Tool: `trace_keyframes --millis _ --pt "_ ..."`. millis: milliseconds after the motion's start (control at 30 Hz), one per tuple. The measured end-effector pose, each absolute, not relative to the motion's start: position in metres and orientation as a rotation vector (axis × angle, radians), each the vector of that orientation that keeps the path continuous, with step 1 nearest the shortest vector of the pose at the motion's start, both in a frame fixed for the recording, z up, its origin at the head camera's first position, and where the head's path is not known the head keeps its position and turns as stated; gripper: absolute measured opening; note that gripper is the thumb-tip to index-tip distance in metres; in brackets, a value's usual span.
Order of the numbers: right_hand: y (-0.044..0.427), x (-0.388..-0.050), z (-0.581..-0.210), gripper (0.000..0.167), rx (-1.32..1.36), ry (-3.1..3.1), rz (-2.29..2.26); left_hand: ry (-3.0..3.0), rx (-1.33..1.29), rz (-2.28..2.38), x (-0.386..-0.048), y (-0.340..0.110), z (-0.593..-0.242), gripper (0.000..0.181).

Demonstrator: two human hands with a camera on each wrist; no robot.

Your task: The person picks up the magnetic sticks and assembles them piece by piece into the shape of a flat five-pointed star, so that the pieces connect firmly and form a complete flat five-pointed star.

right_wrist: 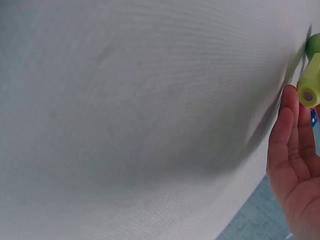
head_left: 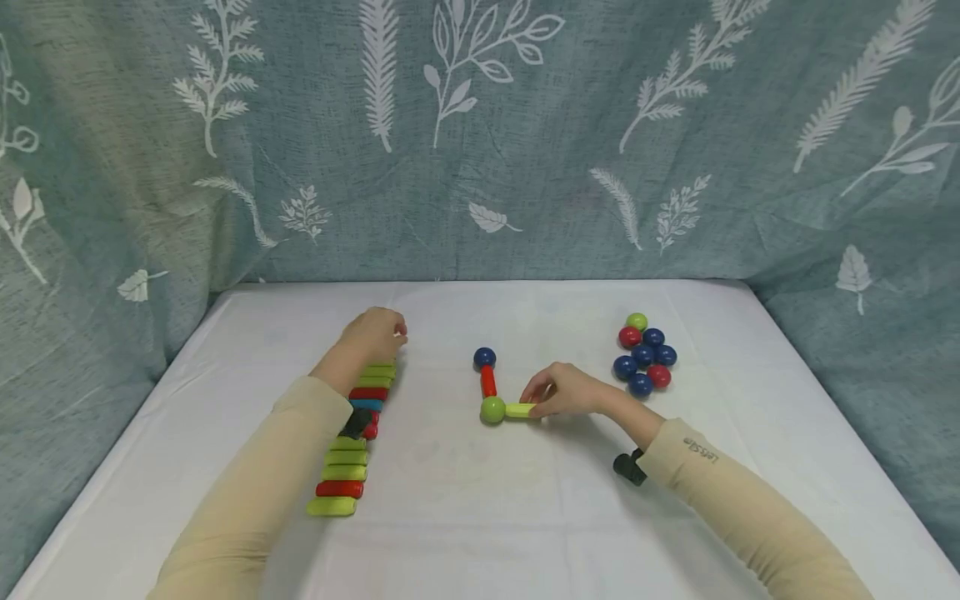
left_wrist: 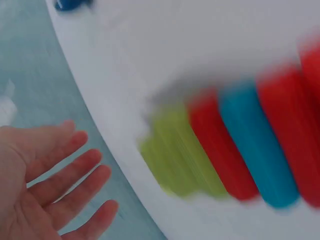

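A person in beige sleeves (head_left: 251, 483) reaches over a white-covered table (head_left: 435, 533).
From left: a row of yellow-green, red and blue rods (head_left: 345, 472); near its far end, the left hand (head_left: 375, 333), released, fingers loosely spread; at centre, a blue ball (head_left: 484, 357), then a red rod (head_left: 488, 382) meeting a green ball (head_left: 492, 410); a yellow-green rod (head_left: 517, 410) extends rightward from it, pinched by the right hand (head_left: 564, 390); farther right, clustered blue, red and green balls (head_left: 642, 356).

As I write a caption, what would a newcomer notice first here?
First comes the L-shaped piece of balls and rods near the centre, its green rod pinched by the right hand. Then come the row of coloured rods near the left hand and the ball cluster at right.
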State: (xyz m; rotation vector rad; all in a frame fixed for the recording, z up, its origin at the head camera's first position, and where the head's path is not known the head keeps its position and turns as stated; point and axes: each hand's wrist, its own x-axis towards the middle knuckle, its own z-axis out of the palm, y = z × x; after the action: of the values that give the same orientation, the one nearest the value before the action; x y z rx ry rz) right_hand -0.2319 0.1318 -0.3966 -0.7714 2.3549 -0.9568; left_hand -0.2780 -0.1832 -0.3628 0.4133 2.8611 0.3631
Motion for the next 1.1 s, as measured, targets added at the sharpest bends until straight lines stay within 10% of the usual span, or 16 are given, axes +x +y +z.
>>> trace_keyframes --millis 1100 --pt "0.133 -0.229 -0.402 0.022 -0.779 2.337 -0.966 2.793 0.276 0.47 -0.289 -0.179 -0.36 0.029"
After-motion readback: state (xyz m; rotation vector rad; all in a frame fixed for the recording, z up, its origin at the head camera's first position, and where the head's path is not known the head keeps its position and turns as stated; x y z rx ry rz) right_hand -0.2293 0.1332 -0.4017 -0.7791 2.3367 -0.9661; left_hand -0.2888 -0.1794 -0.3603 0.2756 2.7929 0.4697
